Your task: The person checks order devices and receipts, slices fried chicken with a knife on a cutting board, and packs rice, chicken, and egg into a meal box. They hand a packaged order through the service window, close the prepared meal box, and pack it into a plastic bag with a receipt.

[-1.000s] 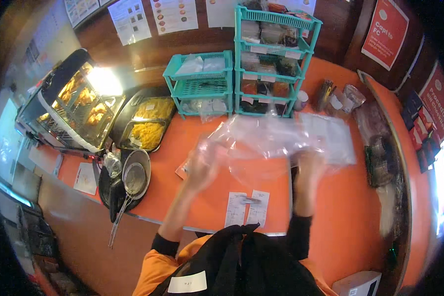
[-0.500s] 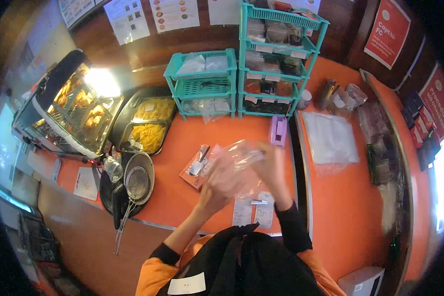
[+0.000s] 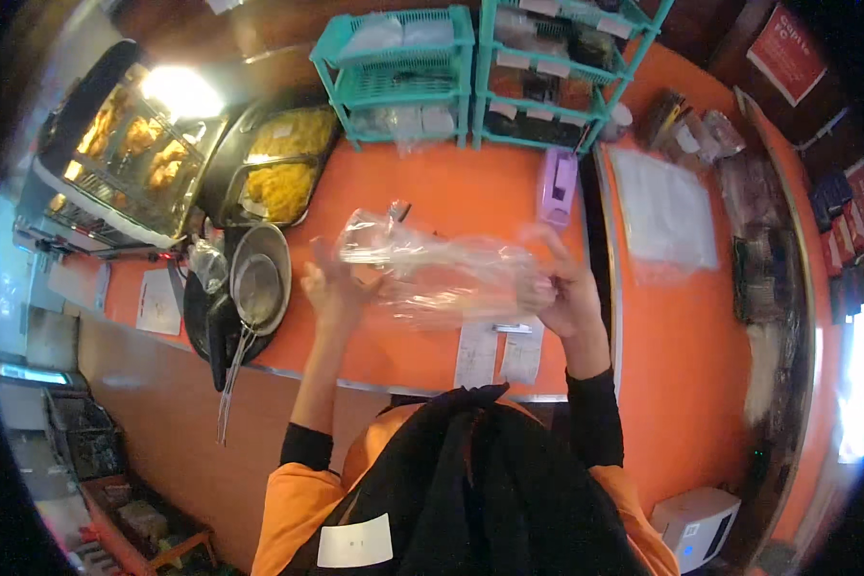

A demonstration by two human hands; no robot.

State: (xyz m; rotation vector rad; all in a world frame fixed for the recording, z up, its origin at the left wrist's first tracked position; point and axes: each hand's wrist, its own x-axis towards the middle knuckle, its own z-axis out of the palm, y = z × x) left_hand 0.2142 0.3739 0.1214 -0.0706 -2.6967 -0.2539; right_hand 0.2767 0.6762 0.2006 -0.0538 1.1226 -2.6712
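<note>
A clear plastic bag (image 3: 451,278) is stretched sideways above the orange counter, partly smeared by motion. My right hand (image 3: 568,293) grips its right end, with the forefinger raised and blurred. At the left end, my left hand (image 3: 334,293) has its fingers spread apart, and its thumb side is against or just beside the film. Beneath the bag, the booklet and dark-handled tool are mostly hidden. Two paper slips (image 3: 476,355) with a pen (image 3: 514,328) lie under the bag's near edge.
To the left stand a lit warmer (image 3: 130,144) of fried food, trays of yellow food (image 3: 278,190) and a pan with strainers (image 3: 257,288). Teal racks (image 3: 403,72) line the back. A purple tape dispenser (image 3: 556,187) and a stack of clear bags (image 3: 664,211) are on the right.
The bag has gone from bunched between my hands to stretched out wide. My left hand has moved left and spread its fingers; my right hand has moved right. The view has tilted nearer.
</note>
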